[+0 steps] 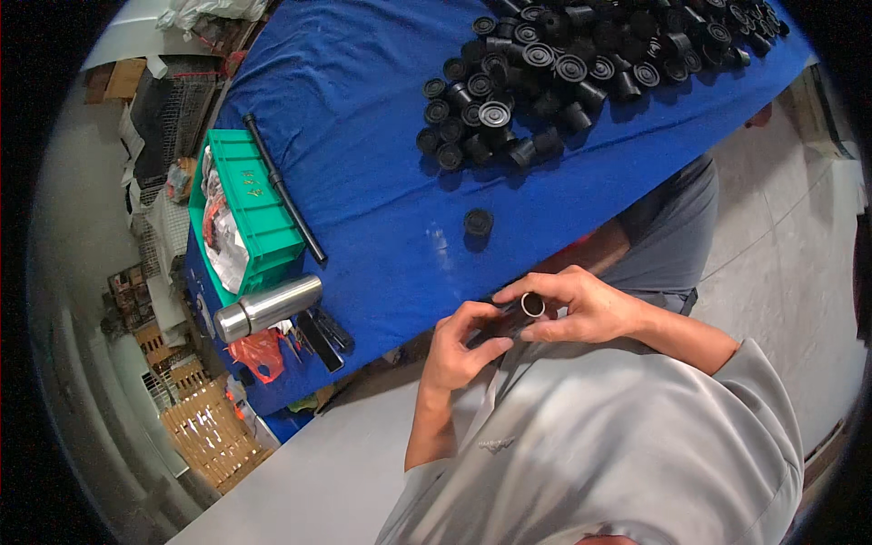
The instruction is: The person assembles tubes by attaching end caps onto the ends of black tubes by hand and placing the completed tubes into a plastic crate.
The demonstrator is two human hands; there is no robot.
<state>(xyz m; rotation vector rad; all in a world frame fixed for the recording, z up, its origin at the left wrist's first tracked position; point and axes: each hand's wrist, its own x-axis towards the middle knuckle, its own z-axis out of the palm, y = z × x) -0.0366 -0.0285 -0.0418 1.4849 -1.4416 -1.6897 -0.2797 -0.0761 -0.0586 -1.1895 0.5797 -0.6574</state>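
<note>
A dark tube (514,318) with a round, open, pale-rimmed end is held between my two hands, just off the near edge of the blue-covered table. My left hand (457,350) curls its fingers and thumb around the tube's left part. Close to the open end, my right hand (586,309) pinches the tube between thumb and fingers. Part of the tube is hidden behind the fingers. On the cloth beyond my hands stands a single black rubber ferrule (478,222). Farther off lies a large heap of similar black ferrules (569,68).
To the left, a green crate (263,204) holds plastic wrapping, and a black rod (283,191) leans along its side. A steel flask (270,307) lies by a red plastic bag (257,354) and a black phone-like slab (320,341). The blue cloth (363,182) covers the table.
</note>
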